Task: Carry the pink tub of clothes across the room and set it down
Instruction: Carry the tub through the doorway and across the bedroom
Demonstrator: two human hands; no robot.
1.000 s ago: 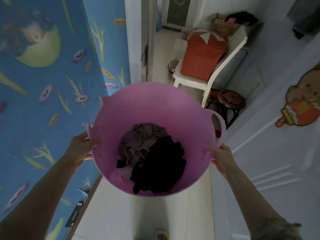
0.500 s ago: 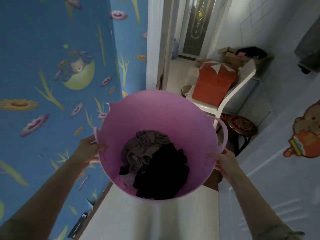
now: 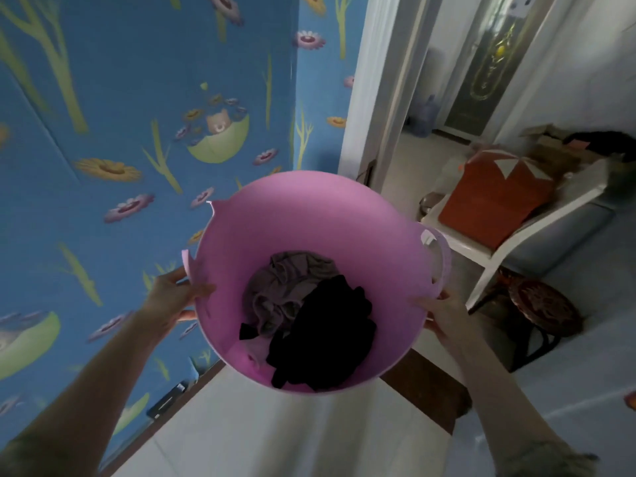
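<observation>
Holding: left hand (image 3: 172, 294) and right hand (image 3: 444, 311) clasp pink tub (image 3: 309, 218) rim, 9 and 3 o'clock.
Change: doorway (image 3: 430, 98) at 1 o'clock nearer than before.

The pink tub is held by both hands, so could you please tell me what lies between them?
In the head view, only the pink tub lies between the left hand and right hand, holding grey clothes and black clothes.
</observation>
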